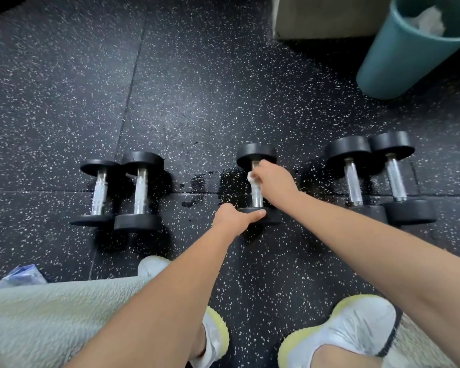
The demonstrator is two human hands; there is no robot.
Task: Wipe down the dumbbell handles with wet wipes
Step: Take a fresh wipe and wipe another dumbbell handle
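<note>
A: What lies nearest on the floor (pixel 186 75)?

B: The person's knees in pale shorts (pixel 51 320), and two white shoes with yellow soles: the left shoe (pixel 215 338) under the left forearm, the right shoe (pixel 356 328) below the right forearm. Beside the left knee lies a bluish packet (pixel 21 274) (too blurred to read).

A: And the arms?

B: Both reach forward to the middle dumbbell (pixel 256 152). It lies alone, its chrome handle (pixel 258 199) running near to far across a seam in the floor mats. The left grip (pixel 234 217) is closed on the near head, with the thumb stretched along the top; the fingertips are hidden behind the hand.

A: The other one?

B: The right grip (pixel 272 179) pinches a white wet wipe (pixel 251 178) against the far part of the handle, just short of the far head.

A: What else is in that row?

B: The left pair (pixel 141 189) of dumbbells lies well apart on one side, its two touching. The right pair (pixel 353 181) lies on the other side, also close together. A wet patch (pixel 202 180) glistens on the floor just left of the middle dumbbell.

A: Farther off?

B: Toward the far right corner stands a teal bin (pixel 409 54) with crumpled white material (pixel 428 19) inside. A pale block (pixel 324 17) stands just to its left.
</note>
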